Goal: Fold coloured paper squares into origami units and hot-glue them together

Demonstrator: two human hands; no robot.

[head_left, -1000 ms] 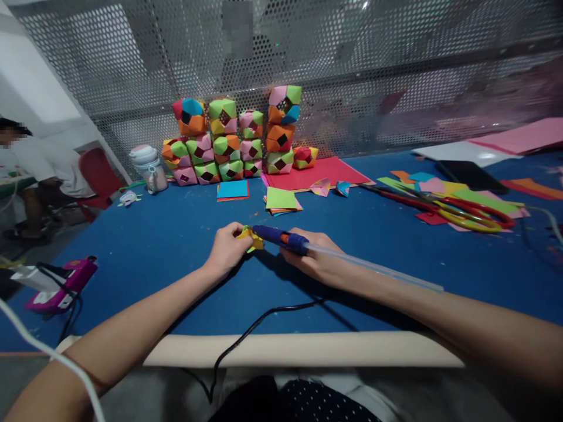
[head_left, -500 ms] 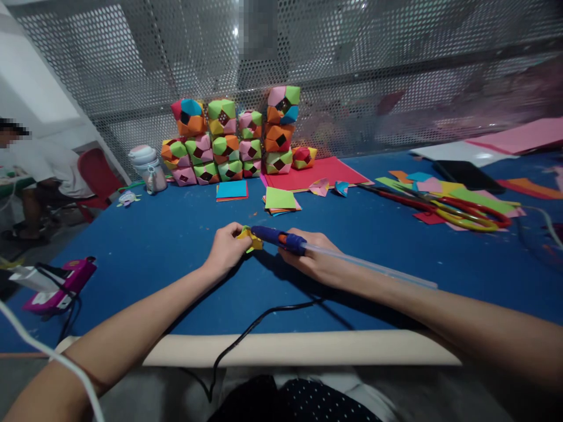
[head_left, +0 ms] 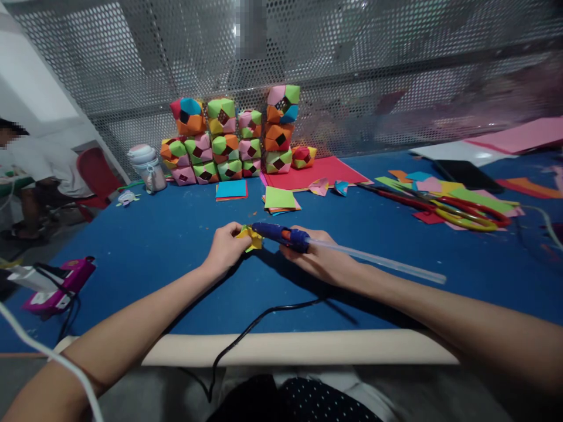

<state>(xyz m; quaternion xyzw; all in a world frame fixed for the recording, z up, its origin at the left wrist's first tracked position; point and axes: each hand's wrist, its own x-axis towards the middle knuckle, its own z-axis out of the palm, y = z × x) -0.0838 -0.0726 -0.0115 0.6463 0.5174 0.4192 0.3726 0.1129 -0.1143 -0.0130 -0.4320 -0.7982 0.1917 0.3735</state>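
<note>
My left hand pinches a small folded paper piece, yellow with some green, just above the blue table. In my right hand is a dark blue hot glue gun, its nozzle pointing left at the paper's upper edge. Whether the tip touches the paper, I cannot tell. A long clear glue stick sticks out of the gun's back end. Beyond my hands lie a stack of square papers topped with green and another topped with blue.
Folded paper balls stand stacked along the mesh wall. Scissors lie on paper scraps at right, near a black phone. A bottle and a purple power strip are at left. A black cord crosses the front edge. A person sits far left.
The glue gun has tilted slightly, with the glue stick's back end swinging up and to the right. My left hand and the folded paper have hardly moved.
</note>
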